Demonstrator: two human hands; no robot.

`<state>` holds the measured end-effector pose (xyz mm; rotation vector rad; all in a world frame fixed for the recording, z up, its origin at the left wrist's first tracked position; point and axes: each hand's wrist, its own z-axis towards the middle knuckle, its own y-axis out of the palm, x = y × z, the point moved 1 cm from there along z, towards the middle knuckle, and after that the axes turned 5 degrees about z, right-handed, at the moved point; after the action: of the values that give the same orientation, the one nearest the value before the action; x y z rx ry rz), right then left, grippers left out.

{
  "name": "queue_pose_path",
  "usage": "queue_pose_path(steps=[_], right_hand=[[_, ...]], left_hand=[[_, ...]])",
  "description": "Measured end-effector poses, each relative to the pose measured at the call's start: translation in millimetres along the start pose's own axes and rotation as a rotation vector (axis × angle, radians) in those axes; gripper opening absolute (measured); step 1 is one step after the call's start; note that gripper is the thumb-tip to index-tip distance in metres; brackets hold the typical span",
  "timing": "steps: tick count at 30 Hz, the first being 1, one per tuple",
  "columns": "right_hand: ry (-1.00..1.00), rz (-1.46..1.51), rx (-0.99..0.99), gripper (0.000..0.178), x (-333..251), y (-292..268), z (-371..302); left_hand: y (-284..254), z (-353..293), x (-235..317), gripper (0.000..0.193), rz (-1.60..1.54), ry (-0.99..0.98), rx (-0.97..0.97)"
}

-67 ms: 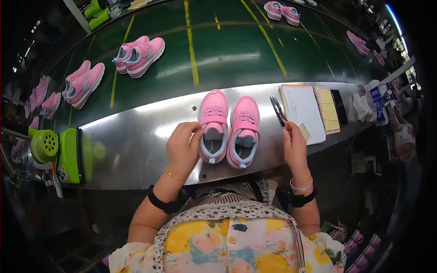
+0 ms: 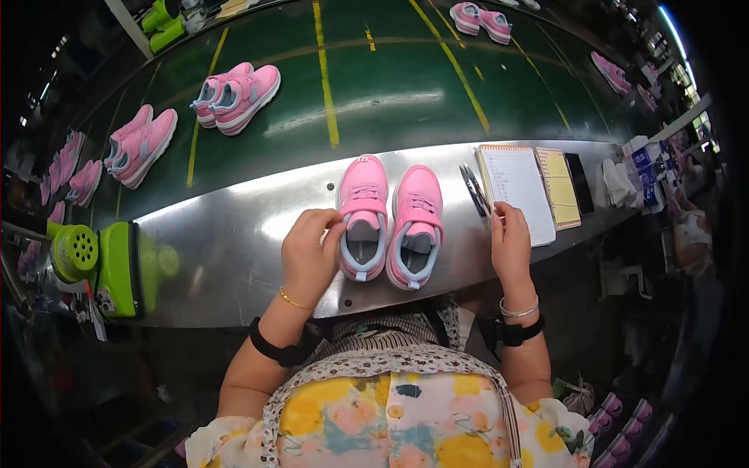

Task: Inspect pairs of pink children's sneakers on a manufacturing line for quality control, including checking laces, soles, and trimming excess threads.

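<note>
Centrally in the head view, two pink shoes (image 2: 420, 187) stand side by side on the counter (image 2: 234, 257), toes pointing far. The left hand (image 2: 307, 248) has fingertips bunched at the outer edge of the left shoe (image 2: 365, 183), while the right hand (image 2: 511, 240) curls near a dark tool (image 2: 473, 191) left of the notebook (image 2: 519, 187); whether either grips anything, I cannot tell.

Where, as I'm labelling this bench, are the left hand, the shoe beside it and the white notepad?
Left hand (image 2: 307, 253): head view, back of hand.
Shoe (image 2: 363, 206): head view, strap.
White notepad (image 2: 520, 191): head view, page.
</note>
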<state>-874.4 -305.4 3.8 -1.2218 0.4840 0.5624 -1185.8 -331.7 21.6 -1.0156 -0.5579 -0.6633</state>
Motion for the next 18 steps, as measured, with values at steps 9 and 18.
queue_pose_path(steps=[9, 18], right_hand=[[-0.071, -0.489, -0.222, 0.024, -9, 30, 46], [-0.153, 0.108, -0.098, 0.024, -73, 4, 58]], left_hand=[[2, -9, -20, 0.009, -0.632, -0.536, -0.226], [0, -13, -28, 0.010, -0.857, -0.636, -0.221]])
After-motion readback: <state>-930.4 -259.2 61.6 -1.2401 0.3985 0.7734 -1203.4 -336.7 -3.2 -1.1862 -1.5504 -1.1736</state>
